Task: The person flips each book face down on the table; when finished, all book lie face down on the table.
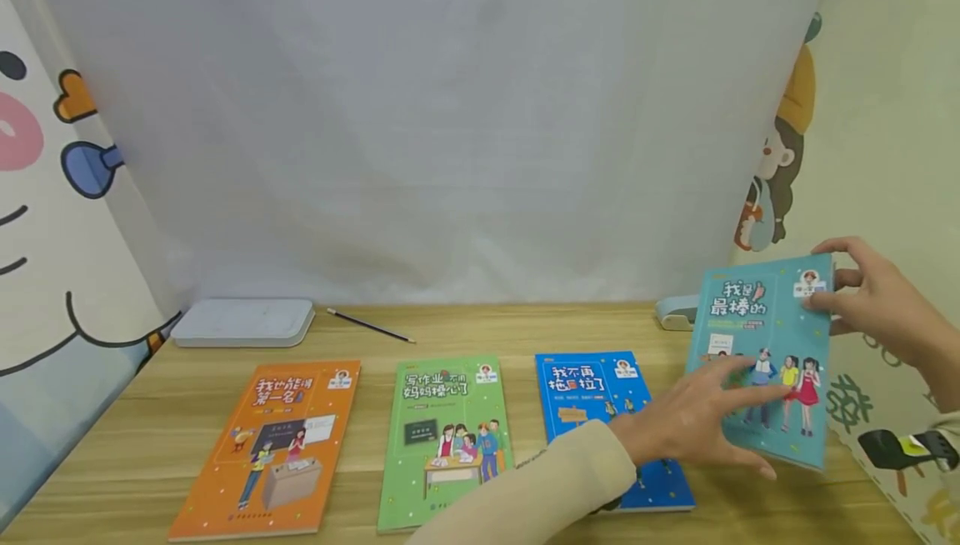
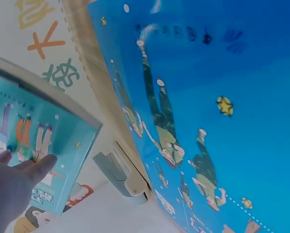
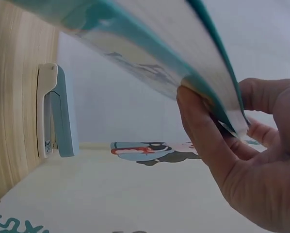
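Pinching one book with my right hand, left hand spread against it, I've three other books left of both.

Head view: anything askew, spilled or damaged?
Nothing looks spilled or damaged. Only the pencil looks askew, slanting beside the squarely set pale case. The teal book tilts too, but the right hand grips it.

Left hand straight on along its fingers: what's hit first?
Likely the teal book, held by the right hand. The left hand overlaps it in the head view, but depth is unclear.
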Demonstrator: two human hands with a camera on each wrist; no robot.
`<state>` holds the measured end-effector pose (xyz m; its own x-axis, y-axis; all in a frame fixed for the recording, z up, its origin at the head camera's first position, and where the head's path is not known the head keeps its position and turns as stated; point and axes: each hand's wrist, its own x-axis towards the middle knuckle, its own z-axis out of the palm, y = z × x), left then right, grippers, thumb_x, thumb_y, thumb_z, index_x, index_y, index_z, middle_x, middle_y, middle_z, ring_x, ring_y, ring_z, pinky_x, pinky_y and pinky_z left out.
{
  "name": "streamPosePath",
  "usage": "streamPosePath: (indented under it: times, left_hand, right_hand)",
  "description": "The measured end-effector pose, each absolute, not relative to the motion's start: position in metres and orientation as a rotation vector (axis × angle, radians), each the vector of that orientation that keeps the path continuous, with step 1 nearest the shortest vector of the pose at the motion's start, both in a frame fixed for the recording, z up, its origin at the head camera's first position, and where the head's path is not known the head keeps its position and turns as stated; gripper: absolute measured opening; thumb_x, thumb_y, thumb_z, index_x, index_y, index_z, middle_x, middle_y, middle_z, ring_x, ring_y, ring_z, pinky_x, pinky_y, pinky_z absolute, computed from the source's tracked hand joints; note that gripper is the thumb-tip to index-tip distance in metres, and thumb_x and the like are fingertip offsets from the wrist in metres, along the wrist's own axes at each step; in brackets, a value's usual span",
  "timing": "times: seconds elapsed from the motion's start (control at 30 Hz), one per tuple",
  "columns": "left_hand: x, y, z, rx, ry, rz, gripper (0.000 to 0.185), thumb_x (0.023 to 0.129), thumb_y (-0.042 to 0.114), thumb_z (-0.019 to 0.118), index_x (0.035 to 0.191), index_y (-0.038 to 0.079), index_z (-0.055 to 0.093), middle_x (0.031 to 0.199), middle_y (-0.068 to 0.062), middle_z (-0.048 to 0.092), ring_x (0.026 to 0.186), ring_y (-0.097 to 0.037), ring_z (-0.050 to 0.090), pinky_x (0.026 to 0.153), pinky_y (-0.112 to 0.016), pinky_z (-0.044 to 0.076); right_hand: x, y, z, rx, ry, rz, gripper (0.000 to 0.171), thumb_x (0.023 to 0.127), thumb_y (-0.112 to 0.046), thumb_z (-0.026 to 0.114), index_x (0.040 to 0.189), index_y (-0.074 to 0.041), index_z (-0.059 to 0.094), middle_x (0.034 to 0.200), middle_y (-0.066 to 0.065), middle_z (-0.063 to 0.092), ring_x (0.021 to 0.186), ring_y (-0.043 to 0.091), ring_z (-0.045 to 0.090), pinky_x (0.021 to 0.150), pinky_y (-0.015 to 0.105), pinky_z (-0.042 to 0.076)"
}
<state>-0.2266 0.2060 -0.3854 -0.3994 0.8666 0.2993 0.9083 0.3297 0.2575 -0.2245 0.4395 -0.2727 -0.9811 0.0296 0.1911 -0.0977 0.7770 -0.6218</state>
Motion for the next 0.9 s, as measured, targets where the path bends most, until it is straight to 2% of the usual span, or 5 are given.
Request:
streamPosePath:
  times: [0.17, 0.33, 0.43, 0.6, 0.9]
  left_hand:
    - [-0.226, 0.205, -0.386, -1.656, -2.361, -0.647, 0.096, 0.079, 0.060, 0.077, 0.158, 0.034, 0.029, 0.164, 0.000, 0.022, 0.149, -0.008, 0.024, 0.121, -0.023, 0.024]
    - [-0.226, 0.207, -0.384, -1.663, -2.240, -0.694, 0.097, 0.077, 0.055, 0.081, 0.157, 0.028, 0.033, 0.161, -0.004, 0.026, 0.146, -0.010, 0.030, 0.119, -0.019, 0.022]
    - [-0.225, 0.208, -0.384, -1.642, -2.214, -0.670, 0.099, 0.077, 0.057, 0.080, 0.157, 0.028, 0.031, 0.161, -0.004, 0.027, 0.148, -0.012, 0.028, 0.121, -0.021, 0.020]
    - [-0.224, 0.207, -0.384, -1.541, -2.206, -0.616, 0.104, 0.076, 0.063, 0.078, 0.159, 0.028, 0.027, 0.164, -0.004, 0.026, 0.152, -0.017, 0.024, 0.124, -0.027, 0.013]
    - [-0.226, 0.204, -0.383, -1.441, -2.128, -0.658, 0.080, 0.086, 0.055, 0.071, 0.154, 0.025, 0.040, 0.150, -0.003, 0.046, 0.134, -0.009, 0.049, 0.111, -0.013, 0.032]
  right_hand:
    - [-0.226, 0.438, -0.275, 0.002, -2.708, 1.065, 0.057, 0.100, -0.004, 0.052, 0.142, 0.008, 0.016, 0.107, 0.040, 0.057, 0.068, 0.010, 0.069, 0.061, 0.037, 0.062]
    - [-0.226, 0.437, -0.274, -0.029, -2.631, 1.173, 0.052, 0.099, -0.003, 0.054, 0.138, 0.006, 0.021, 0.083, -0.013, 0.062, 0.064, 0.006, 0.068, 0.059, 0.029, 0.061]
    - [-0.225, 0.435, -0.273, -0.064, -2.592, 1.212, 0.044, 0.099, -0.005, 0.054, 0.135, -0.002, 0.028, 0.077, -0.026, 0.056, 0.063, 0.003, 0.066, 0.058, 0.026, 0.060]
    - [-0.226, 0.429, -0.272, -0.150, -2.539, 1.323, 0.032, 0.099, -0.007, 0.053, 0.119, -0.023, 0.034, 0.079, -0.017, 0.058, 0.064, 0.005, 0.067, 0.060, 0.027, 0.061]
    - [-0.230, 0.423, -0.273, -0.220, -2.564, 1.338, 0.054, 0.100, -0.007, 0.050, 0.134, 0.011, 0.011, 0.083, -0.004, 0.058, 0.064, 0.006, 0.069, 0.063, 0.030, 0.062]
